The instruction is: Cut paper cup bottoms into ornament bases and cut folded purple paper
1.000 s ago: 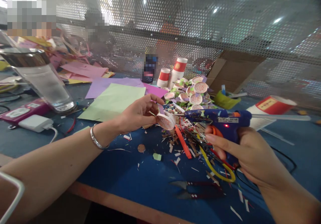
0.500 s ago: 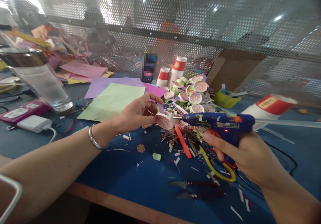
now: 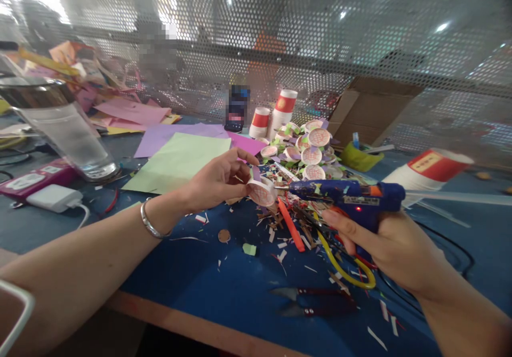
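While the left hand (image 3: pixel 220 178) is pinching a paper disc (image 3: pixel 262 193) over the scraps (image 3: pixel 270 221), the right hand (image 3: pixel 384 245) is gripping a glue gun (image 3: pixel 336 189), its tip pointing at the disc's edge; contact isn't showing clearly. Gluing seems to be the step, and the next move is calling for a steady hold. Leftward, a glass (image 3: pixel 36 93) is holding clear liquid; rightward, a yellow-green bowl (image 3: pixel 362 160) is holding something blue (image 3: pixel 356 140).

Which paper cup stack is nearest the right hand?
The far-right cup stack, partly behind the glue gun; the short stack and tall stack stand farther back, near the phone.
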Demonstrator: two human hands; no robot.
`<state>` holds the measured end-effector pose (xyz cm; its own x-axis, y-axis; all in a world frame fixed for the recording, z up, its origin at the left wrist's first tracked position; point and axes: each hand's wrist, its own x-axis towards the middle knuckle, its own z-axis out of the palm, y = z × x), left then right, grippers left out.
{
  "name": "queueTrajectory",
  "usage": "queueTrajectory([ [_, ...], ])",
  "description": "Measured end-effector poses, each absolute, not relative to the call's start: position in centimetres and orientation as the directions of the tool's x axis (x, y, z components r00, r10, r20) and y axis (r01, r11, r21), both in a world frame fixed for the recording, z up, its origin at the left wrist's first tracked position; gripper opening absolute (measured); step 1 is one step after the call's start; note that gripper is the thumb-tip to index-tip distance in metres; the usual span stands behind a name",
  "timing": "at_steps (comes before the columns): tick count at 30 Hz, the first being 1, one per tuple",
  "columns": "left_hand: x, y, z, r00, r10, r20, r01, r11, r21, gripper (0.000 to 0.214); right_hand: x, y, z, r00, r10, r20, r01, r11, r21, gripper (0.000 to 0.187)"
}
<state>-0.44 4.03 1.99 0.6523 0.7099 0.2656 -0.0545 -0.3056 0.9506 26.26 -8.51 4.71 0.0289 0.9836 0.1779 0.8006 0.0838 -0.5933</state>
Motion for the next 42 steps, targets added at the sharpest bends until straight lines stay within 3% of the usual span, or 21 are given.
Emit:
queueTrajectory([
  [21,-0.21,3.8,2.31,0.641,0.728,0.243,-0.054,-0.273,0.96,0.041,26.25,-8.54,4.94,0.013,0.987,0.161,0.823,0.081,-0.562,0.058],
  [29,-0.48,3.83,2.54,0.585,0.707,0.396,-0.072,-0.442,0.894,0.038,26.57,-8.58,4.97,0.019,0.98,0.196,0.812,0.099,-0.575,0.051],
  [42,0.02,3.85,2.26,0.604,0.78,0.164,-0.308,0.039,0.951,0.038,26.51,-8.54,5.16,0.033,0.964,0.265,0.763,0.147,-0.629,0.039],
])
